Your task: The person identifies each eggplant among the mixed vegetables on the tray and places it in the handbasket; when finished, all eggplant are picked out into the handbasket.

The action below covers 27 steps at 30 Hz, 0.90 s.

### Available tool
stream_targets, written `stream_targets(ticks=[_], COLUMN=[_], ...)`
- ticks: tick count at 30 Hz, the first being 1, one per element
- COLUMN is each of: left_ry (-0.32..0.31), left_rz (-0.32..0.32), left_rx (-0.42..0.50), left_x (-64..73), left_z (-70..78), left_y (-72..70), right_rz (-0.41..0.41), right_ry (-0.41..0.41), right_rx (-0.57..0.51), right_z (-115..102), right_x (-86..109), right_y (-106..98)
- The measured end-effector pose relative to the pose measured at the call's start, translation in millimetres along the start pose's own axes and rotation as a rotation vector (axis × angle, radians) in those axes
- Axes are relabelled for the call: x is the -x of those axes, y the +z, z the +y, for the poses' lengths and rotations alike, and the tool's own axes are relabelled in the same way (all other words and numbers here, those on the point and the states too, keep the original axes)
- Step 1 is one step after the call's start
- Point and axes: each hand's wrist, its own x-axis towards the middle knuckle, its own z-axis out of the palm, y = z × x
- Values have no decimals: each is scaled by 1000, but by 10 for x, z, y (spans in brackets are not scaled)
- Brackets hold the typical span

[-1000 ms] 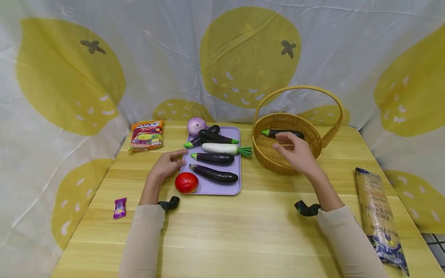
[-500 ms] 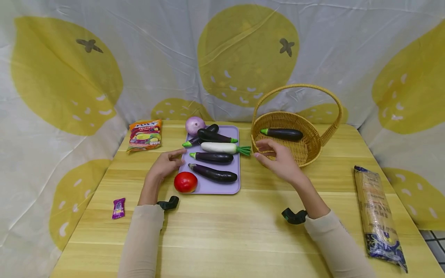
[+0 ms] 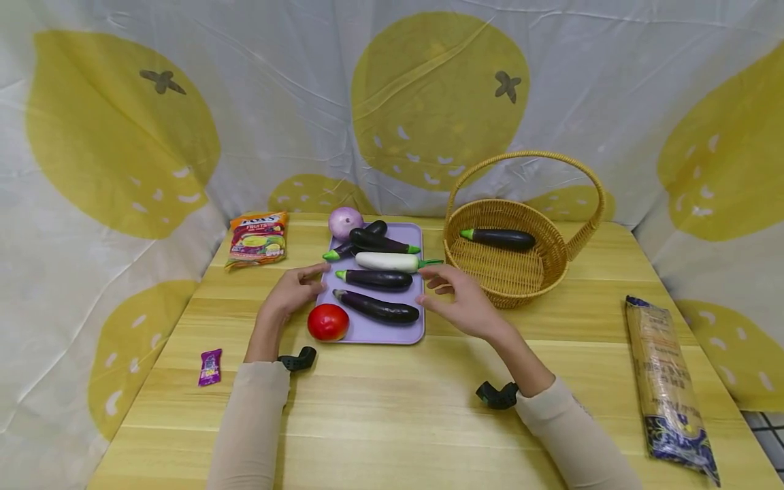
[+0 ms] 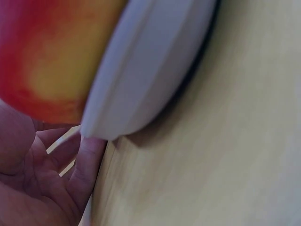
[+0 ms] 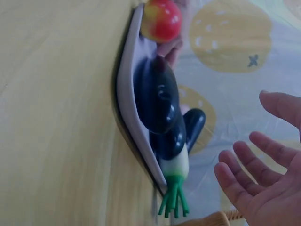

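Observation:
A lilac tray (image 3: 373,332) holds several dark eggplants (image 3: 376,306), a white radish (image 3: 387,263), a purple onion (image 3: 346,223) and a red round fruit (image 3: 329,322) with yellow patches. My left hand (image 3: 290,294) rests at the tray's left edge, relaxed fingers touching the rim beside the fruit. Over the tray's right edge hovers my right hand (image 3: 461,299), fingers spread and bent slightly, with nothing held. Its fingertips are near the radish's green leaves and the ends of two eggplants; the right wrist view shows the hand (image 5: 263,183) apart from them.
A wicker basket (image 3: 508,272) with a tall handle stands right of the tray, one eggplant (image 3: 499,238) inside. A candy bag (image 3: 257,238) lies back left, a small purple packet (image 3: 210,367) front left. A long noodle-like package (image 3: 670,388) lies far right.
My right hand has moved left and toward me, from over the basket to the tray's right edge, its fingers holding nothing throughout. The left hand has stayed in place.

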Motion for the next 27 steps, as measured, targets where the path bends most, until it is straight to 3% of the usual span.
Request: stream_targets(ticks=[12,20,27], left_ry=[-3,1,1], left_rz=[2,0,-3], left_rx=[3,-7,-5], left_x=[-4,-17,-12], left_z=[-15,-30,-29], left_y=[-11,-8,-9], right_rz=[-72,-98,-136], right_ry=[16,-18,11], right_rx=[-17,23,23], right_z=[36,103,139], right_x=[-37,-84,-132], right_y=[209,316,440])
